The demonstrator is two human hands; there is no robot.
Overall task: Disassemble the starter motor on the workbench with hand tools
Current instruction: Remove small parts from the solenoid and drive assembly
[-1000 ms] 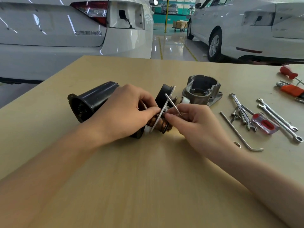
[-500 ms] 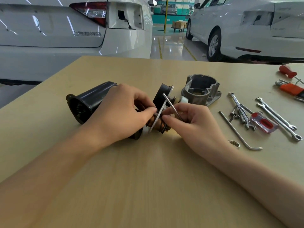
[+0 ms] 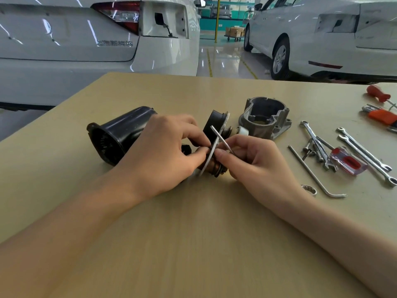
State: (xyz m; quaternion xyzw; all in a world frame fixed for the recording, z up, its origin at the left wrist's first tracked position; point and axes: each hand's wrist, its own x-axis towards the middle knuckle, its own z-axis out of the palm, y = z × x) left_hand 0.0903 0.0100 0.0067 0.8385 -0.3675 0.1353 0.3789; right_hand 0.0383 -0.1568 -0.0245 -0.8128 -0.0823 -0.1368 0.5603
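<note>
Head view. The starter motor is already in several pieces near the middle of the frame. The armature assembly [image 3: 211,166] lies on the tabletop [image 3: 193,244] between the two hands, and its long axis runs from lower left to upper right, toward the dark end cap [image 3: 214,125] just behind it. A thin metal plate [image 3: 209,157] stands on edge across this axis, and both hands meet at it.

The left hand [image 3: 159,155] comes from the left side and pinches the plate's left face with curled thumb and fingers. The right hand [image 3: 255,164] comes from the right, its fingers curled around a slim metal rod [image 3: 221,138] that points up and left across the plate. Both grips are therefore closed on something. In my judgement the coming move turns on the plate sliding along the shaft axis, toward the upper right (the right hand is on that side).

The black field housing [image 3: 120,134] lies on its side at the left, partly behind the left hand. The grey cast nose housing [image 3: 265,118] stands upright at the upper right, apart from the hands. Wrenches [image 3: 363,153] lie at the right.

The left part of the armature is hidden under the left hand. How the rod's lower end sits in the right hand, and whether its tip touches the plate, I cannot make out.
</note>
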